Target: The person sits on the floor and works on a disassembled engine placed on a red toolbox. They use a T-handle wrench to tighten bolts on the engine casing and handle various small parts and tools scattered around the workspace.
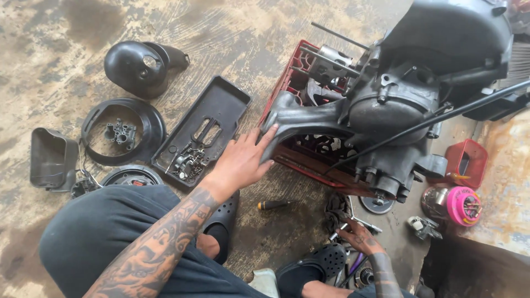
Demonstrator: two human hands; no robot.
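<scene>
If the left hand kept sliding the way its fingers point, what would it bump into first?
The left hand points up and right, fingertips already on the grey metal engine casing arm. Going on, it would likely press straight into that casing, with the red plastic crate behind it. Depth is hard to judge.

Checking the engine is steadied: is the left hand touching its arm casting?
Touching: the head view shows the left hand fingertips pressed against the grey engine arm.
</scene>
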